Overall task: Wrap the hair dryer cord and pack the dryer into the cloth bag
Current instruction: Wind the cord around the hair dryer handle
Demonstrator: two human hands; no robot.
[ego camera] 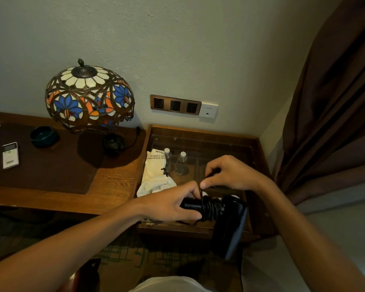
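Observation:
A black hair dryer hangs over the front of a glass-topped side table, its handle pointing left. My left hand grips that handle. The black cord is coiled in many turns around the handle near the dryer's body. My right hand hovers just above the coil and pinches a strand of cord between thumb and fingers. The cream cloth bag, with printed text and a dark drawstring, lies crumpled on the glass at the left side of the side table, behind my left hand.
Two small water bottles stand on the glass-topped side table. To the left, a wooden desk carries a stained-glass lamp, a dark bowl and a white remote. Wall sockets sit above; a brown curtain hangs at right.

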